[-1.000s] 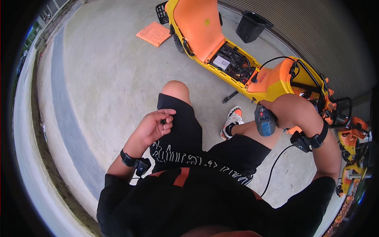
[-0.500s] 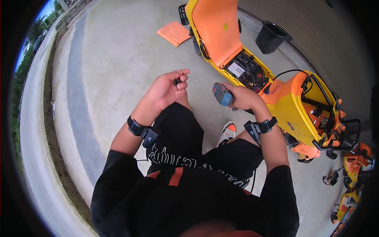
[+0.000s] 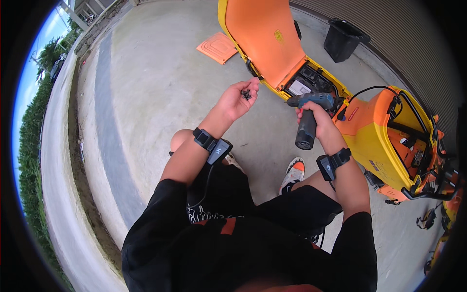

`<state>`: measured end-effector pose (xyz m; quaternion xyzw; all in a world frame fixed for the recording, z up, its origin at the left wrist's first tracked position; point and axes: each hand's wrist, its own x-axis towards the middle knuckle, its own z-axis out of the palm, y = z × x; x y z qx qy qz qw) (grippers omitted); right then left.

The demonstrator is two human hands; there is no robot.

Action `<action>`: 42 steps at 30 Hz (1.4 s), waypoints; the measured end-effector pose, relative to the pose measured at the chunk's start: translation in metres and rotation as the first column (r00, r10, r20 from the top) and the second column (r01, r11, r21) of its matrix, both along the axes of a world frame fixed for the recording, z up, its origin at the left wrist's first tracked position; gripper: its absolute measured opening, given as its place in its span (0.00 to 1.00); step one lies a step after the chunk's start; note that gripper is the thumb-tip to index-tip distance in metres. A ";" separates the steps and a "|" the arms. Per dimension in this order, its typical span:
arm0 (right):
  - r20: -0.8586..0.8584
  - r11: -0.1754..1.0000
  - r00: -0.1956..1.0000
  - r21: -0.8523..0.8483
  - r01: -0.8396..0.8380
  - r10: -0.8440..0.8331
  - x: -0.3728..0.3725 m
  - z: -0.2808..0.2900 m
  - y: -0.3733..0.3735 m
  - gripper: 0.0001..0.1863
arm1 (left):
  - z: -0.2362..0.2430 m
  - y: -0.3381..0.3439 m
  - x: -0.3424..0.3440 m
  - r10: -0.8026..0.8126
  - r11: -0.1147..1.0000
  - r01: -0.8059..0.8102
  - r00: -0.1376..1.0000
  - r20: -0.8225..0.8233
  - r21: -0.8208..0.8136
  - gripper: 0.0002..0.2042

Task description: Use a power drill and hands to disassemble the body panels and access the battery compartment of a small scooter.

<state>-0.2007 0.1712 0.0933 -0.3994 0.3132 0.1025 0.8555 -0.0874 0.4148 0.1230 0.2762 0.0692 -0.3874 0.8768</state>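
My left hand (image 3: pixel 237 100) is raised in front of me and pinches a few small dark screws (image 3: pixel 247 93) between its fingertips. My right hand (image 3: pixel 315 117) grips a blue and black cordless drill (image 3: pixel 307 119) by its handle, its nose pointing left toward the screws. Both hands hover just in front of an orange and yellow scooter (image 3: pixel 340 102) whose seat (image 3: pixel 265 36) is tipped up, showing the open compartment (image 3: pixel 306 82) with dark parts inside. Black bands with small devices sit on both wrists.
A flat orange panel (image 3: pixel 218 47) lies on the concrete beyond the scooter. A black bin (image 3: pixel 343 39) stands by a corrugated wall at the back right. More orange parts lie at the far right edge. My white and orange shoe (image 3: pixel 292 174) rests near the scooter.
Both hands have risen and moved forward toward the open seat compartment. The drill came up from beside my knee to chest height, and my left hand lifted with the screws.
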 end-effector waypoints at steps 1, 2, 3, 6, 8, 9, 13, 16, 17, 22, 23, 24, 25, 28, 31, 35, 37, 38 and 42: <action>0.008 1.000 1.000 0.001 0.018 -0.018 0.004 0.001 -0.004 0.11 | -0.003 -0.005 0.005 -0.009 0.999 0.009 1.000 -0.005 -0.042 0.16; 0.010 0.999 0.999 -0.009 0.043 -0.043 0.008 0.002 -0.009 0.11 | -0.006 -0.010 0.010 0.015 0.999 -0.016 0.999 -0.041 -0.039 0.17; 0.026 0.998 0.998 -0.025 0.061 -0.061 0.011 0.002 -0.013 0.11 | -0.009 -0.013 0.015 -0.023 0.985 0.012 0.998 -0.063 -0.173 0.18; -0.001 0.996 0.998 -0.056 0.064 -0.064 0.023 -0.002 -0.024 0.11 | -0.009 -0.010 0.034 -0.048 0.885 -0.037 0.984 -0.170 -0.464 0.21; 0.055 0.992 0.997 -0.111 0.052 -0.046 0.026 -0.006 -0.028 0.13 | -0.006 -0.003 0.045 0.100 0.889 -0.167 0.979 -0.176 -0.426 0.14; 0.052 0.992 0.997 -0.114 0.056 -0.050 0.026 -0.007 -0.029 0.14 | -0.007 0.001 0.047 0.159 0.899 -0.250 0.951 -0.264 -0.360 0.14; 0.045 0.995 0.998 -0.089 0.047 -0.043 0.034 -0.005 -0.023 0.16 | -0.007 0.005 0.054 0.257 0.821 -0.283 0.959 -0.122 -0.496 0.13; 0.037 0.988 0.999 -0.155 0.000 0.006 0.040 -0.003 -0.017 0.16 | -0.014 -0.006 0.053 0.301 0.889 -0.302 0.952 -0.057 -0.343 0.10; 0.014 0.984 1.000 -0.176 -0.017 0.020 0.043 -0.005 -0.015 0.16 | -0.016 -0.007 0.052 0.178 0.929 -0.179 0.983 -0.034 -0.323 0.10; -0.063 0.968 0.992 -0.224 -0.118 0.107 0.069 -0.019 -0.013 0.14 | -0.021 -0.009 0.058 0.069 0.969 -0.056 0.997 0.046 -0.241 0.07; -0.071 0.958 0.991 -0.258 -0.126 0.111 0.074 -0.023 -0.012 0.13 | -0.022 -0.010 0.060 0.082 0.963 -0.067 0.996 0.047 -0.260 0.07; -0.083 0.951 0.990 -0.277 -0.135 0.116 0.080 -0.026 -0.012 0.13 | -0.023 -0.010 0.061 0.143 0.976 -0.137 0.990 0.020 -0.167 0.07; -0.092 0.933 0.987 -0.326 -0.155 0.132 0.086 -0.030 -0.010 0.13 | -0.023 -0.011 0.063 0.205 0.977 -0.204 0.979 -0.002 -0.068 0.07; -0.107 0.886 0.975 -0.408 -0.220 0.193 0.101 -0.040 -0.005 0.13 | -0.021 -0.017 0.070 0.240 0.971 -0.237 0.968 -0.079 0.039 0.10; -0.121 0.838 0.967 -0.484 -0.254 0.223 0.115 -0.051 0.002 0.14 | -0.020 -0.022 0.075 0.254 0.966 -0.247 0.961 -0.112 0.074 0.09; -0.177 0.813 0.959 -0.509 -0.282 0.222 0.136 -0.065 0.010 0.12 | -0.020 -0.031 0.081 0.281 0.959 -0.270 0.949 -0.146 0.088 0.10; -0.207 0.806 0.955 -0.515 -0.292 0.214 0.145 -0.069 0.011 0.12 | -0.021 -0.035 0.083 0.275 0.961 -0.265 0.943 -0.187 0.076 0.09; -0.232 0.796 0.955 -0.534 -0.285 0.187 0.149 -0.071 0.012 0.11 | -0.021 -0.036 0.084 0.283 0.959 -0.276 0.942 -0.179 0.062 0.09; -0.230 0.821 0.959 -0.507 -0.264 0.166 0.156 -0.070 0.008 0.10 | -0.022 -0.037 0.092 0.279 0.960 -0.270 0.946 -0.168 0.071 0.09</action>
